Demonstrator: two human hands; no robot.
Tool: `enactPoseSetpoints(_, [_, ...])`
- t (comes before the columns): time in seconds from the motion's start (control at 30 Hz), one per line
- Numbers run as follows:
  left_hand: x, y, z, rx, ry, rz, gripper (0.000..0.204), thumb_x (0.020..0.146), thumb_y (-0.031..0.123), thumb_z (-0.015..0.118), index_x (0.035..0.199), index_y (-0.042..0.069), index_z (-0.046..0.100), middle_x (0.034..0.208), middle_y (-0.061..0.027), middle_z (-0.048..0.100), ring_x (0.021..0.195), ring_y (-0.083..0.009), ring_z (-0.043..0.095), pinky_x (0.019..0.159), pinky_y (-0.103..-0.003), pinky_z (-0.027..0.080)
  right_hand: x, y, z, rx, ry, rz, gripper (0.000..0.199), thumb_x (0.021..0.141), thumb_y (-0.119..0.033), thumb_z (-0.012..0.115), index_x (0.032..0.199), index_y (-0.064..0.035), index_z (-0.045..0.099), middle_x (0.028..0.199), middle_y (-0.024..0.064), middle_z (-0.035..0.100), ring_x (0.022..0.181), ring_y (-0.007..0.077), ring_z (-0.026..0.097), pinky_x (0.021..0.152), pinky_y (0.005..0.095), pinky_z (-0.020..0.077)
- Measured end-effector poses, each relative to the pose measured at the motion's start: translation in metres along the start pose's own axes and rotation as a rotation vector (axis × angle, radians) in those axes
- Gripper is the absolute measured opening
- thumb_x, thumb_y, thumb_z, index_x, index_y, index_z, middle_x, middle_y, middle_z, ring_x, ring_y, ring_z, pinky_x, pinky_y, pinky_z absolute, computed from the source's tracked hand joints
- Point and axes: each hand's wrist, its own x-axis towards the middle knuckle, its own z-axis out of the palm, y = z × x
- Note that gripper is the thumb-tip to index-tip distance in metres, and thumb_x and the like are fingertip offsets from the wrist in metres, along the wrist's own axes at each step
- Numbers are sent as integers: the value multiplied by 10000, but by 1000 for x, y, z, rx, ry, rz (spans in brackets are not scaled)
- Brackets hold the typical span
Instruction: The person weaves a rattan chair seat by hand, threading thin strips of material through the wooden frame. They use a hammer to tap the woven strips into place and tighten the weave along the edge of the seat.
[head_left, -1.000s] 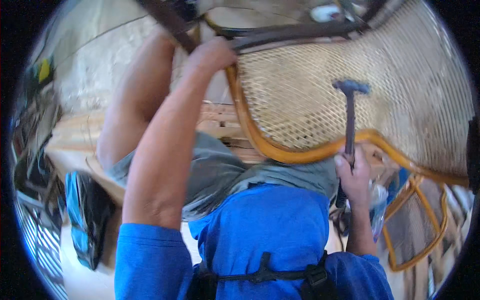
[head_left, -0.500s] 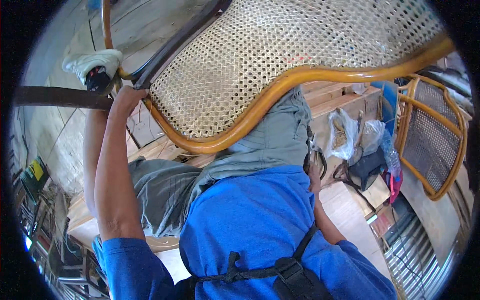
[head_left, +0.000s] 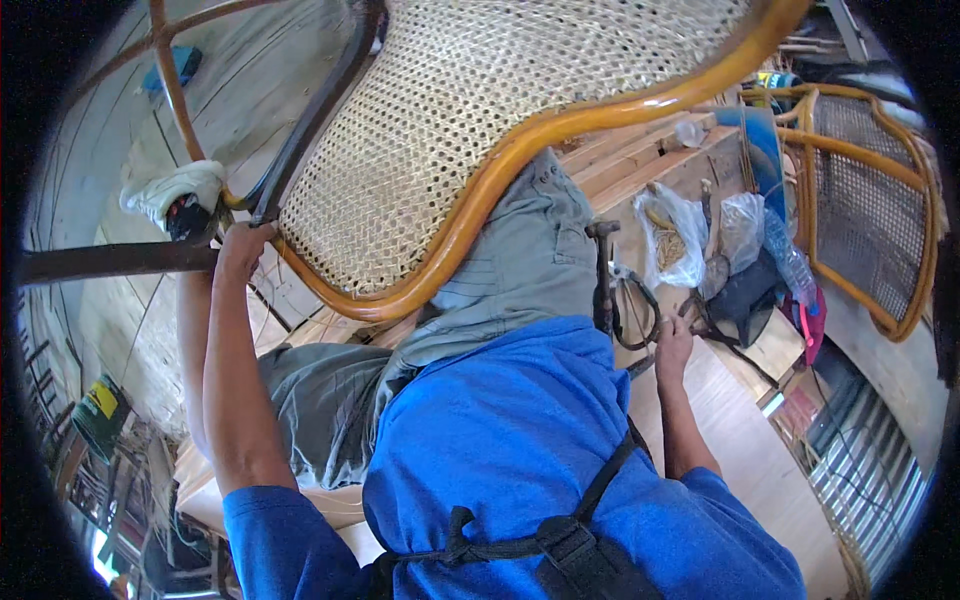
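A rattan chair with a woven cane seat is tipped over my lap, its curved orange frame resting across my grey trousers. My left hand is raised and closed on the chair frame where a dark bar meets it. My right hand is low at my right side, fingers among dark tool handles; what it grips is unclear. A hammer stands upright just left of that hand, apart from it.
A white cloth is wrapped near the bar's joint. Clear plastic bags, a bottle and a dark bag lie on wooden planks at right. A second cane chair stands far right.
The chair has swung higher and across my lap. My right hand, which held the hammer up a second ago, has dropped to my side; the hammer now stands beside it.
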Motion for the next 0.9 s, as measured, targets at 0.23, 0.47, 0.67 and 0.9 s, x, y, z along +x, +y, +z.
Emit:
enactPoseSetpoints(0.23, [-5, 6, 0, 85, 45, 50, 322, 756, 299, 618, 722, -17, 566, 524, -48, 476, 409, -158, 431, 395, -339, 332, -13, 76, -10, -78, -182, 521, 261, 798, -152, 486, 669, 58, 574, 610, 189, 572, 627, 281, 594, 606, 396, 465])
enactPoseSetpoints(0.47, [3, -22, -10, 288, -17, 219, 436, 787, 411, 657, 839, -20, 617, 617, -73, 521, 562, -193, 486, 530, -379, 404, -22, 93, 10, -621, -276, 104, 332, 793, -267, 540, 718, 48, 614, 732, 215, 631, 686, 351, 604, 642, 441, 465])
enactPoseSetpoints(0.67, [-12, 3, -21, 381, 19, 266, 449, 719, 415, 710, 734, -26, 626, 554, -87, 504, 488, -191, 490, 449, -366, 406, 4, 150, 8, -888, -752, -201, 392, 893, -351, 478, 946, 14, 608, 834, 198, 636, 815, 343, 619, 697, 455, 456])
enactPoseSetpoints(0.9, [-29, 48, -26, 535, -91, 148, 311, 784, 303, 579, 990, 88, 668, 992, -158, 657, 927, -288, 643, 808, -402, 508, -24, 166, -50, -602, -227, 247, 396, 914, -327, 455, 989, 38, 591, 916, 228, 614, 875, 359, 584, 746, 445, 439])
